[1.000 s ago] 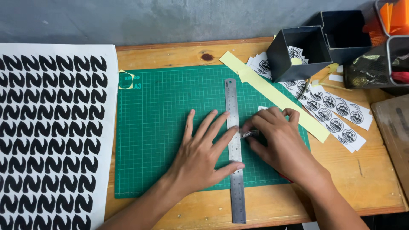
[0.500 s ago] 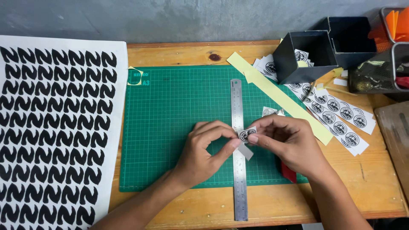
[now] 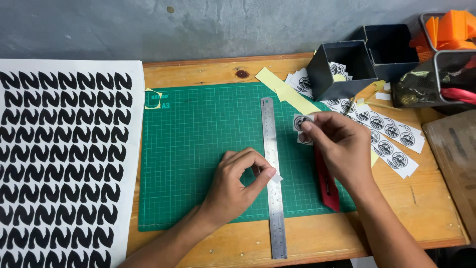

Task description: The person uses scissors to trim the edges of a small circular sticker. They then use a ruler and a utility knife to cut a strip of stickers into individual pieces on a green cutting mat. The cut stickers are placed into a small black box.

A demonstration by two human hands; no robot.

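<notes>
A wooden table [image 3: 426,208] carries everything here, and most of its left side is covered by a large white sheet [image 3: 64,164] printed with rows of one repeated black curved shape. Beside it lies a green cutting mat [image 3: 208,139] with a pale grid, and a steel ruler [image 3: 272,198] runs down the mat from top to bottom, probably as a straight edge for trimming. A red knife [image 3: 328,191] lies on the mat, partly under the right wrist. At the back right stand two dark open boxes [image 3: 342,67], one of which holds cut round stickers. White strips of round black-and-white stickers [image 3: 391,136] fan out below them, alongside a pale yellow paper strip [image 3: 290,92]. The right hand [image 3: 342,146] pinches a small square sticker piece [image 3: 301,121] between thumb and fingertips, lifted just above the mat. The left hand [image 3: 238,186] is curled, thumb and forefinger pinching a tiny white offcut [image 3: 276,177] at the ruler's edge.
</notes>
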